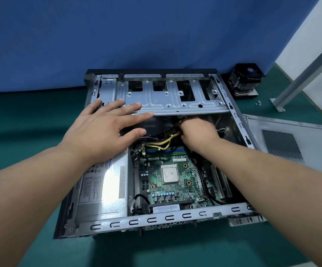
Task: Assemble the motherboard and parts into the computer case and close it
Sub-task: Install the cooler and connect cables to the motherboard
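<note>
An open computer case [156, 220] lies flat on the green table. Inside sits a green motherboard [175, 182] with a bare CPU [170, 174] at its middle, and a silver power supply [102, 187] on the left. My left hand [106, 128] rests with straight fingers on the metal drive cage [175, 101] at the far end of the case. My right hand [196, 130] reaches under the cage's edge and grips a bundle of yellow and black cables [164, 141]. Its fingertips are hidden under the cage.
The case's side panel [291, 139] lies flat to the right. A black CPU cooler with fan [246, 79] stands at the back right, with a few small screws [258, 102] beside it. A grey metal post [300, 78] slants down at the right. A blue wall stands behind.
</note>
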